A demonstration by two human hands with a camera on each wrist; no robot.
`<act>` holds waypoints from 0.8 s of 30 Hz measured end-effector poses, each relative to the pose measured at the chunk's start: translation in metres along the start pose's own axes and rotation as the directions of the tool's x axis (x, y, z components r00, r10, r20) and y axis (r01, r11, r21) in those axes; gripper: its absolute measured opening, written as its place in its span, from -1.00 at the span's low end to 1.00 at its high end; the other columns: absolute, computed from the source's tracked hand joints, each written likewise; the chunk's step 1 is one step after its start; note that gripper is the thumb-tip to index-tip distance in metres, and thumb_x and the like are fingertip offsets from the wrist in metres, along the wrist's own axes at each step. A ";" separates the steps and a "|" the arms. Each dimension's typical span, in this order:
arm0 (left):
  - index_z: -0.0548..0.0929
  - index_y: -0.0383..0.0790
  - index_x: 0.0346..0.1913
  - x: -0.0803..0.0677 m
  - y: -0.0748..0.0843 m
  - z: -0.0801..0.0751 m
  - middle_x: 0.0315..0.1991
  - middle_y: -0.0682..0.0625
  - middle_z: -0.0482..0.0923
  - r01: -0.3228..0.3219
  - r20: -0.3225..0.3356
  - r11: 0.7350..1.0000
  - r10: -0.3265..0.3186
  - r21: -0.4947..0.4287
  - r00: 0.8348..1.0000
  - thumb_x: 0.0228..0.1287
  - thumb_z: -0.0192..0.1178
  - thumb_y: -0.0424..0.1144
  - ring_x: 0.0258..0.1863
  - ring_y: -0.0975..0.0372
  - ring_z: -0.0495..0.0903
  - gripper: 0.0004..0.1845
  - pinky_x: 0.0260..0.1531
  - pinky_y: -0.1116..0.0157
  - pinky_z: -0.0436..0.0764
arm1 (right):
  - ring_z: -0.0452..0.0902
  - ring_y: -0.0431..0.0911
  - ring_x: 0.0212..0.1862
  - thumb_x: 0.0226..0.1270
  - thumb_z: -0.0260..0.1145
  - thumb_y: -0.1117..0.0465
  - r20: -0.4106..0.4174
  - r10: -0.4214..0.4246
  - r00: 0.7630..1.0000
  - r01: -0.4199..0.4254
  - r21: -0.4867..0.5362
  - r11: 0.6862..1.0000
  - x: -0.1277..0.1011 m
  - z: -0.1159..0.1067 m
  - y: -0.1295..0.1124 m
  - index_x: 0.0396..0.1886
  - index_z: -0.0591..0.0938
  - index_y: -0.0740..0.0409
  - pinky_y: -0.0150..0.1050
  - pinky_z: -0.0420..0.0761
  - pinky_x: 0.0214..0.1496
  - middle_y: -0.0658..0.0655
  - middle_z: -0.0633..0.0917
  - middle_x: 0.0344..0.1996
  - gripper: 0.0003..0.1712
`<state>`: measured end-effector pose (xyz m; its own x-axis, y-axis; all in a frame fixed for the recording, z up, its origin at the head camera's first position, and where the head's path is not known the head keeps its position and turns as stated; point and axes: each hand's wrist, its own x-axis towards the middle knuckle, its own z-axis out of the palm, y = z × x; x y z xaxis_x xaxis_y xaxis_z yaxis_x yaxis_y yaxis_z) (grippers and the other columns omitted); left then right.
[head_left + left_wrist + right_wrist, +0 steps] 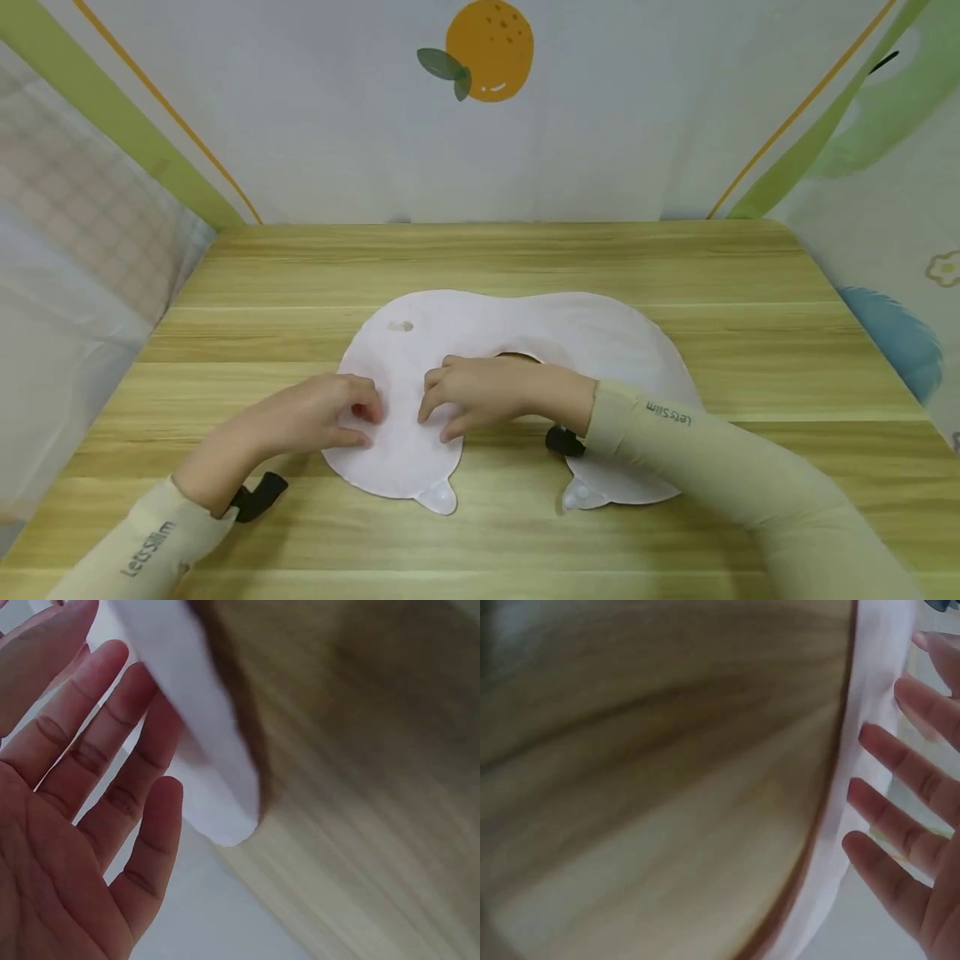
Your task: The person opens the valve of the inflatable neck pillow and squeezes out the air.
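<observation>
A pale pinkish-white, U-shaped neck pillow lies on the wooden table, its opening facing me. Small tabs with round snaps sit at its two ends, and a small valve-like spot shows near the upper left. My left hand is at the outer edge of the left lobe, loosely bent fingers touching it. In the left wrist view its fingers reach to the pillow's edge, nearly straight. Over the inner side of that same lobe is my right hand, fingers spread. The right wrist view shows its fingertips against the pillow.
The wooden table extends around the pillow on all sides. Behind it hangs a white curtain with an orange print, and more printed fabric stands at the left and right. Black wrist straps stick out beneath the sleeves.
</observation>
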<state>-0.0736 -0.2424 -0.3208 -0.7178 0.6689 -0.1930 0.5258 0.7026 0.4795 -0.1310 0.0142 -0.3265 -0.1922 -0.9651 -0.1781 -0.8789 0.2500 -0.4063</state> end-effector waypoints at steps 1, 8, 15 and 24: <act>0.68 -0.04 -0.27 0.000 0.000 0.001 -0.28 0.22 0.60 -0.005 -0.001 1.000 0.005 0.011 1.000 0.10 0.47 -0.26 -0.22 0.34 0.57 -0.83 -0.15 0.29 0.63 | 0.43 -0.09 -0.09 0.32 0.38 0.00 0.004 0.000 1.000 0.000 -0.013 1.000 0.003 0.001 0.000 0.12 0.70 -0.05 -0.33 0.42 0.06 -0.02 0.63 -0.01 -0.61; 0.62 0.00 -0.21 -0.002 -0.004 0.008 -0.19 0.21 0.51 -0.015 -0.064 0.988 0.025 0.156 0.998 -0.04 0.54 -0.18 -0.21 0.33 0.42 -0.66 -0.22 0.31 0.55 | 0.34 -0.14 -0.08 0.25 0.44 -0.04 -0.023 0.092 0.995 -0.093 -0.070 0.993 0.008 0.010 -0.003 0.10 0.69 -0.20 -0.41 0.45 -0.17 -0.07 0.54 -0.04 -0.60; 0.60 -0.06 -0.09 -0.006 -0.008 0.012 0.03 0.08 0.53 0.050 -0.124 0.973 -0.022 0.226 0.992 -0.06 0.56 -0.11 0.02 0.16 0.50 -0.54 -0.12 0.13 0.63 | 0.33 -0.08 0.12 0.22 0.47 -0.02 -0.067 0.165 0.984 -0.170 -0.065 0.983 0.007 0.016 -0.003 0.18 0.62 -0.19 -0.30 0.57 -0.09 -0.03 0.50 0.11 -0.49; 0.62 -0.09 -0.07 -0.009 -0.006 0.011 0.03 0.05 0.54 0.078 -0.146 0.969 -0.044 0.235 0.988 -0.01 0.53 -0.09 0.02 0.12 0.52 -0.56 -0.16 0.09 0.63 | 0.32 -0.04 0.18 0.25 0.44 -0.08 -0.094 0.252 0.963 -0.258 -0.054 0.965 0.004 0.015 0.006 0.29 0.55 -0.09 -0.22 0.61 0.05 0.02 0.47 0.18 -0.38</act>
<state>-0.0656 -0.2500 -0.3315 -0.7992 0.5947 -0.0871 0.5607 0.7899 0.2483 -0.1302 0.0135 -0.3434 -0.4477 -0.8737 -0.1901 -0.8218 0.4859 -0.2976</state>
